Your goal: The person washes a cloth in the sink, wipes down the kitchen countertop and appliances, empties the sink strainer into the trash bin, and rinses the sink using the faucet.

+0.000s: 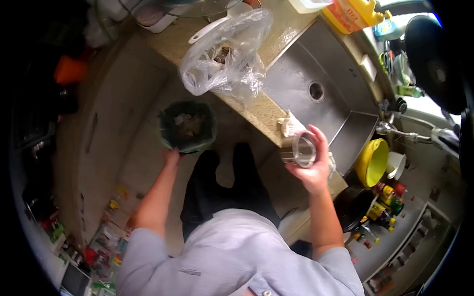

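Observation:
My left hand (171, 157) is closed on the near rim of a trash bin (166, 129) with a dark green liner and some waste inside. In my right hand (316, 170) is a clear, round, see-through container (302, 149), tilted, held at the counter's front edge. A crumpled whitish cloth (291, 124) lies on the counter edge just beyond the container. Farther off, a clear plastic bag (237, 59) with brownish contents rests on the counter and hangs partly over its edge.
A steel sink (301, 69) with a drain lies beyond the counter edge (261, 117). At the right are a faucet (385, 127), a yellow basin (371, 163), a dark pot (353, 207) and several bottles. A yellow jug (351, 14) stands at the top.

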{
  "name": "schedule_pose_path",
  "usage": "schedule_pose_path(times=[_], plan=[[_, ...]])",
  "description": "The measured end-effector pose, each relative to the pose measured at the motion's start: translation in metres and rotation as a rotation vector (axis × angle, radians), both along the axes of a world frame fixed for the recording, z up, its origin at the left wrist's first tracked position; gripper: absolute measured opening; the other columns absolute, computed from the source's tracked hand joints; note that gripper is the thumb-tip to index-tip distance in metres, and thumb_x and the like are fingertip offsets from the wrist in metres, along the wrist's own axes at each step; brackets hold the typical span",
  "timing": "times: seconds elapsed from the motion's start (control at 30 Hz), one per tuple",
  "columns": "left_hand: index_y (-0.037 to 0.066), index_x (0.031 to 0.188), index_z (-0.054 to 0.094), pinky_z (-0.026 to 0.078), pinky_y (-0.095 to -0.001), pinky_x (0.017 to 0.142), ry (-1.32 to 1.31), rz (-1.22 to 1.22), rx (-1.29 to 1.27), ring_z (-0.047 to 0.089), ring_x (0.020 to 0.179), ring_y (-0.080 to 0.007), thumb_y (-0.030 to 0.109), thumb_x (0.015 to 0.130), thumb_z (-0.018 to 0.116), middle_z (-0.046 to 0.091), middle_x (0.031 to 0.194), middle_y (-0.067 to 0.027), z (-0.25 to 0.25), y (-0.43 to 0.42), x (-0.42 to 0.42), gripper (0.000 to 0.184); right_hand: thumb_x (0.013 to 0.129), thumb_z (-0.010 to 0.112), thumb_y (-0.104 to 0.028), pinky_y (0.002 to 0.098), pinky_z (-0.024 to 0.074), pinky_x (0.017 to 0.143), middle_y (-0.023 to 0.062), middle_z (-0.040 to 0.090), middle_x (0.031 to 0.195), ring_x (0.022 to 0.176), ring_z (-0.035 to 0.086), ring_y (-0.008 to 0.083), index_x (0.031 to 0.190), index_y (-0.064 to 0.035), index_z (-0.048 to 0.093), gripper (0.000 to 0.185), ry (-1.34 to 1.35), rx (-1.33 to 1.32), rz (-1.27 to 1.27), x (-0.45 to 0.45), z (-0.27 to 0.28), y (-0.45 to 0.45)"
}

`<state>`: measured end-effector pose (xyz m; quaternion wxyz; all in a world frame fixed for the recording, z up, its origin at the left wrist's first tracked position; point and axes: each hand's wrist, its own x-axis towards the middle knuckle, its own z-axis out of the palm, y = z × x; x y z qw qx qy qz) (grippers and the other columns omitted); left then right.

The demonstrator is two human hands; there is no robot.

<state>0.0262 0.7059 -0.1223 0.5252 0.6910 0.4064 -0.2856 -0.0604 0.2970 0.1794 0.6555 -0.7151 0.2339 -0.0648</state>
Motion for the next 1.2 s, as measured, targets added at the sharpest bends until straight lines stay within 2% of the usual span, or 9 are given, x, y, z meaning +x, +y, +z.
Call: schedule_pose_path(times=[0.27, 0.33, 0.37, 0.5, 0.73, 0.93, 1.0, 1.1, 1.2], plan=[[-0.005, 0.12, 0.056, 0.061, -0.0431, 0.07, 0.065, 0.191, -0.105, 0.063, 0.102, -0.0317, 0.025, 0.083, 0.078, 0.058, 0.122, -0.0188, -0.184, -0.009, 0.059, 0.053, 0.07, 0.085, -0.006, 0.0329, 0.0471, 0.1, 0.0117, 0.056, 0.123, 0.115, 0.057, 0.0205, 0.139, 0.0003, 0.041, 0.082, -0.01, -0.081, -0.455, -0.069, -0.023, -0.044], [-0.006, 0.126, 0.054, 0.06, -0.0406, 0.077, 0.002, 0.268, -0.411, 0.062, 0.105, -0.0305, 0.022, 0.088, 0.071, 0.057, 0.123, -0.0167, -0.246, 0.007, 0.06, 0.051, 0.072, 0.084, -0.005, 0.0318, 0.0474, 0.099, 0.0115, 0.056, 0.123, 0.114, 0.057, 0.02, 0.139, 0.0005, 0.041, 0.08, 0.025, -0.178, -0.517, -0.073, -0.031, -0.062], [-0.005, 0.13, 0.053, 0.058, -0.0418, 0.079, 0.035, -0.134, -0.17, 0.062, 0.106, -0.0296, 0.021, 0.089, 0.067, 0.058, 0.122, -0.0148, -0.267, 0.016, 0.065, 0.05, 0.073, 0.082, -0.003, 0.0316, 0.047, 0.099, 0.0116, 0.056, 0.124, 0.114, 0.057, 0.0194, 0.139, 0.0004, 0.042, 0.078, 0.021, -0.162, -0.531, -0.071, -0.035, -0.073], [-0.001, 0.134, 0.049, 0.054, -0.0453, 0.084, 0.039, 0.065, -0.258, 0.057, 0.111, -0.0321, 0.03, 0.089, 0.066, 0.054, 0.123, -0.0163, -0.303, 0.003, 0.066, 0.057, 0.074, 0.081, 0.0, 0.0316, 0.0491, 0.097, 0.012, 0.059, 0.12, 0.112, 0.058, 0.0181, 0.137, 0.0029, 0.043, 0.074, 0.112, -0.206, -0.482, -0.046, -0.059, -0.124], [0.001, 0.15, 0.025, 0.045, -0.0524, 0.101, 0.437, 0.433, -0.068, 0.042, 0.131, -0.0412, 0.058, 0.085, 0.063, 0.034, 0.147, -0.0233, -0.223, -0.018, 0.042, 0.094, 0.059, 0.088, -0.03, 0.0356, 0.0492, 0.094, 0.0163, 0.059, 0.117, 0.11, 0.059, 0.0262, 0.123, -0.0003, 0.055, 0.078, 0.447, -0.696, -0.337, 0.031, -0.184, -0.24], [0.005, 0.156, 0.01, 0.041, -0.0563, 0.105, 0.463, -0.044, -0.126, 0.037, 0.136, -0.0473, 0.064, 0.087, 0.06, 0.02, 0.156, -0.0272, -0.118, 0.024, 0.018, 0.103, 0.058, 0.09, -0.031, 0.0416, 0.0461, 0.102, 0.0229, 0.044, 0.137, 0.124, 0.05, 0.0372, 0.136, -0.0006, 0.044, 0.096, 0.663, -0.79, -0.358, 0.09, -0.259, -0.268], [-0.001, 0.14, 0.039, 0.052, -0.0525, 0.083, 0.361, -0.15, -0.046, 0.058, 0.108, -0.0403, 0.055, 0.094, 0.056, 0.052, 0.128, -0.0226, -0.07, 0.024, 0.012, 0.075, 0.06, 0.089, -0.035, 0.0433, 0.0444, 0.104, 0.0244, 0.04, 0.141, 0.129, 0.046, 0.0403, 0.141, -0.0008, 0.039, 0.102, 0.689, -0.772, -0.287, 0.079, -0.254, -0.271], [0.005, 0.112, 0.055, 0.054, -0.0438, 0.075, 0.543, -0.016, -0.982, 0.065, 0.088, -0.0299, 0.046, 0.098, 0.05, 0.065, 0.098, -0.0138, -0.093, 0.113, 0.001, 0.044, 0.069, 0.084, -0.034, 0.0459, 0.0418, 0.106, 0.0246, 0.044, 0.138, 0.131, 0.043, 0.041, 0.136, 0.0, 0.045, 0.084, 0.617, -0.777, -0.179, 0.04, -0.207, -0.272], [0.011, 0.09, 0.053, 0.049, -0.0377, 0.057, 0.419, -0.258, -0.319, 0.055, 0.06, -0.0212, 0.039, 0.1, 0.048, 0.058, 0.071, -0.0037, -0.01, 0.067, -0.025, 0.03, 0.079, 0.072, -0.028, 0.0538, 0.0337, 0.109, 0.0241, 0.051, 0.131, 0.132, 0.042, 0.0413, 0.123, 0.0009, 0.057, 0.055, 0.852, -1.124, 0.242, -0.028, -0.105, -0.279]])
